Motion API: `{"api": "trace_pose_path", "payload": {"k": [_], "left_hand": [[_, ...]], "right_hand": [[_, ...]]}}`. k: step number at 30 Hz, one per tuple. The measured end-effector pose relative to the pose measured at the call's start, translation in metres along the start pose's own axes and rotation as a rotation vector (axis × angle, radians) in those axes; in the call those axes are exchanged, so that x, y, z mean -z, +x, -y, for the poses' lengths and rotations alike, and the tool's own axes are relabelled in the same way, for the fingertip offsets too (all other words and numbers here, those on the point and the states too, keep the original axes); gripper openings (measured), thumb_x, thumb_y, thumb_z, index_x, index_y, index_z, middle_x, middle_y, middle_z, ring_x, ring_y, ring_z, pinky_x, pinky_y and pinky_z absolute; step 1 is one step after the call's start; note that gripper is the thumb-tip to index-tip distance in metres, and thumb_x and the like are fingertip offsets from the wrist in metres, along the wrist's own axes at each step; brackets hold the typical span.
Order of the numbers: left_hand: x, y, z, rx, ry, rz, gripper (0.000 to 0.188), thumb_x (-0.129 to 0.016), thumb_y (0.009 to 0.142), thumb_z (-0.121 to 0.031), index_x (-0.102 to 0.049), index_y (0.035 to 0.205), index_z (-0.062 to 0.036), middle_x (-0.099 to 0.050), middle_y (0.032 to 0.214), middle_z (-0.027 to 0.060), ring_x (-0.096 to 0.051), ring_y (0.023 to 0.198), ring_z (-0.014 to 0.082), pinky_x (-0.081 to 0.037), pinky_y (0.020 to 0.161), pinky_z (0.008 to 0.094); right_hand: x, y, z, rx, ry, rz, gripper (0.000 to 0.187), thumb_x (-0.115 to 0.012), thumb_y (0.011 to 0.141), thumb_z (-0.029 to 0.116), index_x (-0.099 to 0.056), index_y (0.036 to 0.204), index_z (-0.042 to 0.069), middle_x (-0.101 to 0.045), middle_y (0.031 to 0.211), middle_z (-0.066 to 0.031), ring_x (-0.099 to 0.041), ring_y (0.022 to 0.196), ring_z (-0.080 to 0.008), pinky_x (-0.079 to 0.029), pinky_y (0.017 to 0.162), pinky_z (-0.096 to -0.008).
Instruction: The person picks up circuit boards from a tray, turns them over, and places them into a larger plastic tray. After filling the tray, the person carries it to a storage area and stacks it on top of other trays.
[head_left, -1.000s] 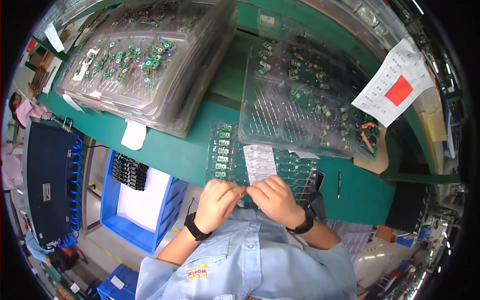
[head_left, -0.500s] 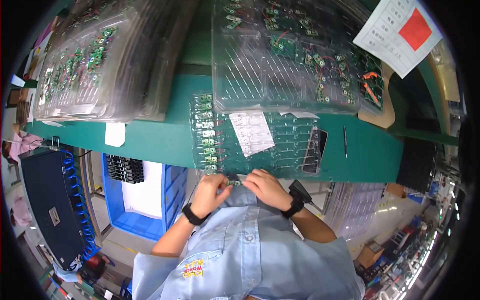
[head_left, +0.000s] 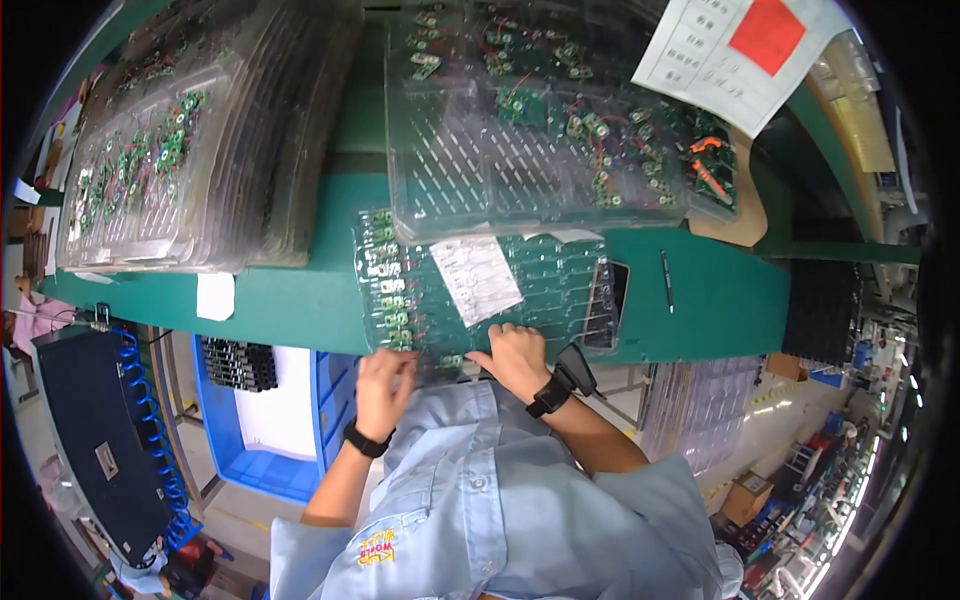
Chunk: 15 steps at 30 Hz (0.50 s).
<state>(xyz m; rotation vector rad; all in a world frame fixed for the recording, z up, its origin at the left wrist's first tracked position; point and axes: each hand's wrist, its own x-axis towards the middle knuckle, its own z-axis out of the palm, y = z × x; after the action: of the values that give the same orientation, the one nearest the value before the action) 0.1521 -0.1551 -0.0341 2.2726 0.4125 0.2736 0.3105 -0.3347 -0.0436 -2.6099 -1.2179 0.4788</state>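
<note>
Between my hands a small green circuit board (head_left: 452,360) lies at the near edge of a clear plastic tray (head_left: 545,292) on the green table. My left hand (head_left: 383,393) is just left of this board, thumb and forefinger slightly apart, with nothing visible between them. From the right, my right hand (head_left: 514,360) stretches its thumb to the board's end; its other fingers are bent over the tray. Whether the thumb touches the board is hard to tell. A column of similar boards (head_left: 394,300) fills the tray's left side, and a printed paper slip (head_left: 476,280) lies over its middle.
Tall stacks of clear trays with wired boards stand at the back left (head_left: 205,190) and back centre (head_left: 440,205). Right of the tray are a phone (head_left: 621,290) and a pen (head_left: 667,281). A blue crate (head_left: 270,470) sits below the table's left front edge.
The board has left the grasp of both hands and now lies at the tray's near edge. My left hand has drawn away leftward. The whole view has shifted slightly.
</note>
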Motion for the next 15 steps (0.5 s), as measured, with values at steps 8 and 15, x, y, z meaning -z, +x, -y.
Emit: {"api": "trace_pose_path", "payload": {"k": [8,15], "left_hand": [[0.051,0.015,-0.053,0.289,-0.965,-0.555,0.012,-0.052,0.093,-0.01,-0.057,0.099,-0.0018,-0.052,0.08,0.0036,-0.048,0.071,0.0139,-0.039,0.07,0.0273],[0.034,0.001,-0.039,0.468,-1.332,-0.452,0.015,-0.049,0.095,-0.015,-0.055,0.1,-0.0032,-0.053,0.079,0.002,-0.048,0.071,0.0118,-0.039,0.07,0.0241]], "right_hand": [[0.165,0.141,-0.032,0.111,-0.002,-0.662,0.011,-0.065,0.083,0.017,-0.061,0.082,0.006,-0.06,0.082,-0.0098,-0.059,0.074,-0.0283,-0.047,0.062,-0.0383],[0.152,0.227,-0.058,0.476,-0.463,-0.78,0.005,-0.057,0.078,0.01,-0.062,0.08,0.01,-0.06,0.084,-0.0058,-0.057,0.089,-0.023,-0.043,0.077,-0.0357]]}}
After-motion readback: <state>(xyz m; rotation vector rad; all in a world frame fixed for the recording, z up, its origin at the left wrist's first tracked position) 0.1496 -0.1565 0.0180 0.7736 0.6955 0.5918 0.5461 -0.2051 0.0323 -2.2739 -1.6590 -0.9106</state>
